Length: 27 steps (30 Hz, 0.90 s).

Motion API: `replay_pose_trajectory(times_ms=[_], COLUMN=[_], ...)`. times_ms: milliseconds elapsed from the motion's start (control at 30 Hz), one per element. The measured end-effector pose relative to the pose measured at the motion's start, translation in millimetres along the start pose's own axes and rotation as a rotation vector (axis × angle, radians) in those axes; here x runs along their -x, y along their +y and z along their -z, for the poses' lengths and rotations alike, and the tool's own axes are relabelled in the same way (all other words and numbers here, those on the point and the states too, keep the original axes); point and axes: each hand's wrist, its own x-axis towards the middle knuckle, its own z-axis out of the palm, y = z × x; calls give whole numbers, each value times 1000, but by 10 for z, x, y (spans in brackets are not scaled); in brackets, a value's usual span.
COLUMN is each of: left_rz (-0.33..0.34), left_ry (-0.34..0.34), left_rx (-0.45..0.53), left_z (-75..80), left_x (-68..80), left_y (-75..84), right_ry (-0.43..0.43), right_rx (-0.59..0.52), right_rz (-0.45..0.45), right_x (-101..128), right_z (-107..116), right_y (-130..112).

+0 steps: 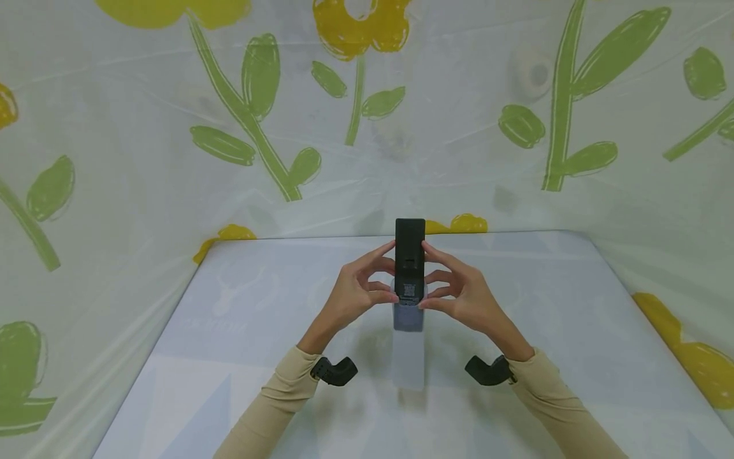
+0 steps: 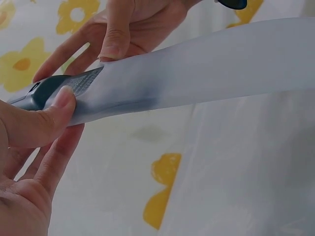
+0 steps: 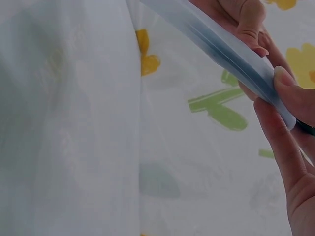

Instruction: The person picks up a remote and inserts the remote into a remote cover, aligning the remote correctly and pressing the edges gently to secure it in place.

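Note:
A black remote control, its back facing me, stands upright between both hands in the head view. Its lower end, with a printed label, sits inside a long translucent plastic sleeve. Below the remote, the sleeve hangs down over the table. My left hand pinches the left edge of the sleeve's mouth and the remote, thumb low and fingers higher. On the opposite edge, my right hand does likewise. In the left wrist view, the sleeve stretches off to the right, and the remote's tip shows at its mouth.
A pale table with faint printed shapes lies beneath the hands. Behind it hangs a white curtain with green leaves and yellow flowers. Dark wrist cameras are strapped at both cuffs.

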Motion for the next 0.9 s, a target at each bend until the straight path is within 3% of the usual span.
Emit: replay_pose_trajectory(times_ms=[900], left_rz=[4], left_ry=[32], left_rx=[48], left_z=[-2], left_x=[12], left_y=[23], right_ry=[-13], right_rx=[-14], right_rz=[9], right_x=[-2], right_z=[10], right_y=[1])
